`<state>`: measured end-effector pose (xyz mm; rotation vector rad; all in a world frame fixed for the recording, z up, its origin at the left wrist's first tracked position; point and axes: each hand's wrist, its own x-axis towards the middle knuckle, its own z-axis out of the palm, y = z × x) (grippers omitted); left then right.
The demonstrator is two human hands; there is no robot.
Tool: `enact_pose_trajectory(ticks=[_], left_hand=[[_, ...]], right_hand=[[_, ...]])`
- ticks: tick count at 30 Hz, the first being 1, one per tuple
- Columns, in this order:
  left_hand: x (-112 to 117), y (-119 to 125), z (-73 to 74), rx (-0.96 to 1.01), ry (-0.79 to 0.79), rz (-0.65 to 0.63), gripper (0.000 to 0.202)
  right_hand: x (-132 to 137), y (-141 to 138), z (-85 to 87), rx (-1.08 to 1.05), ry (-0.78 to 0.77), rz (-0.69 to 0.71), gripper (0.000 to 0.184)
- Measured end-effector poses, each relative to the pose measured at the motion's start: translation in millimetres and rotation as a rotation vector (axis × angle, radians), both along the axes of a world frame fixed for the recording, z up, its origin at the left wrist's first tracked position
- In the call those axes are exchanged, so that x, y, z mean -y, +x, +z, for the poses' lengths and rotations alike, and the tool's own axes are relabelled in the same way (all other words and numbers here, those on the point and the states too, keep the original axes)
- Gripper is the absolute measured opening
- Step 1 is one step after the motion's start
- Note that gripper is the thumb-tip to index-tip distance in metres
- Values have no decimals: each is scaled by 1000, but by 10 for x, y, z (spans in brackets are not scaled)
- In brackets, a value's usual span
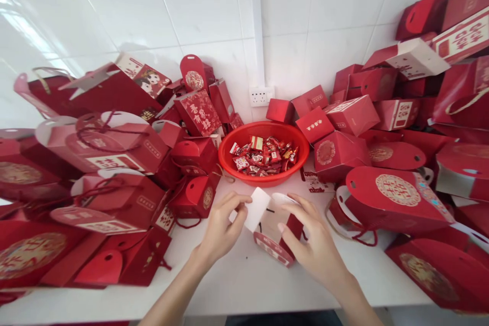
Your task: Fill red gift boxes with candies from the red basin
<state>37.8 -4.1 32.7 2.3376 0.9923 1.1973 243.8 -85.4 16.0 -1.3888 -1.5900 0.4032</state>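
Note:
A small red paper gift box stands on the table in front of me, its top open and its pale inside showing. Two black ends of its cord show inside. My left hand is closed at the white inner face of a raised flap, thumb and forefinger at its left edge. My right hand grips the box's right side, with the thumb over the rim and the fingers behind the wall. Just beyond the box sits a red plastic basket with many small wrapped sweets in it.
Red gift boxes are heaped at the left, several with cord handles. Another heap of red boxes fills the right side. A white tiled wall with a socket stands behind the white table.

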Motion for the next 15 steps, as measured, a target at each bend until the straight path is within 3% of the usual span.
enact_pose_trajectory(ticks=[4,10,15], left_hand=[[-22,-107,-35,-21,-139,1,24],[-152,-189,-22,66,-137,128,27],[-272,-215,-212,124,-376,114,24]], right_hand=[[-20,112,52,-177,-66,125,42],[-38,375,-37,-310,-246,172,55],[-99,320,-164,-329,-333,250,57]])
